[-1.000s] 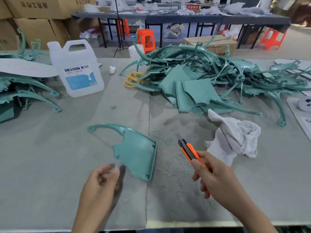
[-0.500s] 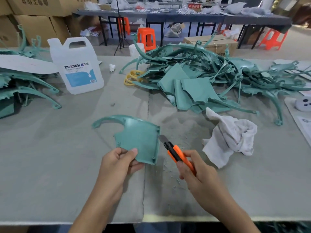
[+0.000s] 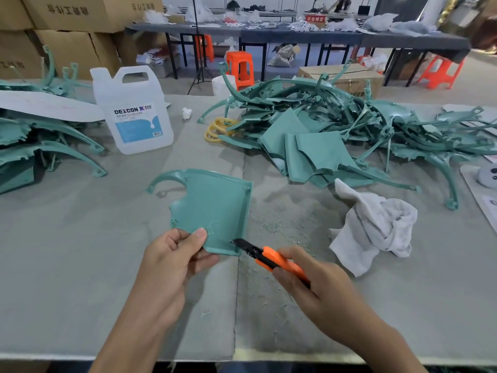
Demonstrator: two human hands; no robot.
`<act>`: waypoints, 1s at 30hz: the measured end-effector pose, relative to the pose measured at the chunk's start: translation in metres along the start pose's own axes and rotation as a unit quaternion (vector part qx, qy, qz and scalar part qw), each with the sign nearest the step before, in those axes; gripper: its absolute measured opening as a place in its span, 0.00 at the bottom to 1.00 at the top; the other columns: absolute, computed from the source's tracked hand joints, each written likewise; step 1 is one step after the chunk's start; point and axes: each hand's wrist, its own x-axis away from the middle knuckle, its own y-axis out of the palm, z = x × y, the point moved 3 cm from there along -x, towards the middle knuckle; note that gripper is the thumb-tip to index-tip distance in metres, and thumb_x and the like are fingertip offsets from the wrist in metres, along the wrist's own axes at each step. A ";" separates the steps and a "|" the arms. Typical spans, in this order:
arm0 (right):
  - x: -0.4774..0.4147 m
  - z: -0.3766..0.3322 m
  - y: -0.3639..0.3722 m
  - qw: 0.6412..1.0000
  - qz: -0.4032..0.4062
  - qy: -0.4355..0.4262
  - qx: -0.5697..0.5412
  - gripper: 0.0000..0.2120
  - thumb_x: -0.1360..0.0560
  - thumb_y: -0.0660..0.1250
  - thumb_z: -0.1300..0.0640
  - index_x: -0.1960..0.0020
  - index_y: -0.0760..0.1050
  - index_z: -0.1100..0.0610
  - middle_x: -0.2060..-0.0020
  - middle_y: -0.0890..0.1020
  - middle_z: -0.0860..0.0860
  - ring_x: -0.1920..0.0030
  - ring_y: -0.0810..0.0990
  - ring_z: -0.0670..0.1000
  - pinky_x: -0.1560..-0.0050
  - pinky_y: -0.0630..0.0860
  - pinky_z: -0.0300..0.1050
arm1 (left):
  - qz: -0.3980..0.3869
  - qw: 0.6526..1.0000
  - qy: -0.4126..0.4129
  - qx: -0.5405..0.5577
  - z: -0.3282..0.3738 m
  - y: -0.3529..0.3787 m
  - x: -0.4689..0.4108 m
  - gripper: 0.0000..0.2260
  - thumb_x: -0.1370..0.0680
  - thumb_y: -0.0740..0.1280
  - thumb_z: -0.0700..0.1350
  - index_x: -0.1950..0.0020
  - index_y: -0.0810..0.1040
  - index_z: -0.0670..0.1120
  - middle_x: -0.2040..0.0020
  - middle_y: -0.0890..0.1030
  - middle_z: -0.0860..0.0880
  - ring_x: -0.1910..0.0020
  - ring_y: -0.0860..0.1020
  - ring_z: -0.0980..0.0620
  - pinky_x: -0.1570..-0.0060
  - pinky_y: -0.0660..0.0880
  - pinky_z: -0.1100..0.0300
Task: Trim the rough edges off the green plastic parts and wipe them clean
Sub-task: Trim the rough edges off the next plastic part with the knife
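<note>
A flat green plastic part [image 3: 212, 205] with a curved arm at its upper left is lifted over the grey table. My left hand [image 3: 172, 262] pinches its near edge, thumb on top. My right hand [image 3: 317, 289] grips an orange utility knife [image 3: 279, 261], and the knife's dark blade tip touches the part's near right corner. A crumpled white rag [image 3: 376, 227] lies on the table to the right of the knife.
A big heap of green parts [image 3: 336, 130] fills the back right, with more green parts [image 3: 40, 141] at the left. A white DEXCON jug [image 3: 134, 114] stands behind the part. Green shavings [image 3: 282, 219] litter the grey table [image 3: 67, 251]. Yellow rings [image 3: 217, 129] lie by the heap.
My left hand picked the part up off the table and raised it. My right hand brought the knife from the part's right edge to its near right corner.
</note>
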 end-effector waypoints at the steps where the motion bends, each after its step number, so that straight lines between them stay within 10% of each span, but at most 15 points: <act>1: -0.004 0.000 -0.003 1.000 0.010 -0.007 0.010 0.14 0.20 0.54 0.34 0.41 0.69 0.38 0.67 0.77 0.45 0.70 0.75 0.50 0.69 0.72 0.46 | -0.010 1.000 -0.008 -0.002 0.002 -0.001 0.001 0.08 0.28 0.70 0.41 0.53 0.79 0.37 0.62 0.85 0.43 0.66 0.84 0.53 0.67 0.80 0.64; 12: -0.040 0.005 -0.038 0.989 0.145 0.006 -0.033 0.07 0.19 0.59 0.37 0.43 0.71 0.35 0.67 0.80 0.49 0.72 0.78 0.49 0.70 0.76 0.54 | -0.059 0.998 0.013 0.016 0.026 -0.014 0.021 0.09 0.29 0.68 0.40 0.70 0.80 0.43 0.67 0.81 0.44 0.72 0.81 0.55 0.72 0.79 0.64; 20: -0.011 -0.023 0.002 0.997 0.033 -0.058 -0.035 0.14 0.20 0.56 0.34 0.39 0.69 0.37 0.65 0.77 0.41 0.69 0.74 0.48 0.69 0.71 0.43 | -0.019 0.999 0.022 0.028 0.024 -0.013 0.015 0.07 0.29 0.68 0.41 0.58 0.77 0.36 0.65 0.83 0.44 0.70 0.81 0.55 0.70 0.79 0.65; 30: -0.064 0.024 -0.039 0.976 0.179 0.066 -0.103 0.03 0.18 0.62 0.43 0.46 0.73 0.37 0.66 0.81 0.51 0.74 0.76 0.48 0.73 0.76 0.51 | -0.098 0.994 0.033 -0.047 0.026 -0.021 0.025 0.08 0.28 0.69 0.43 0.56 0.84 0.38 0.57 0.84 0.37 0.64 0.84 0.49 0.68 0.81 0.61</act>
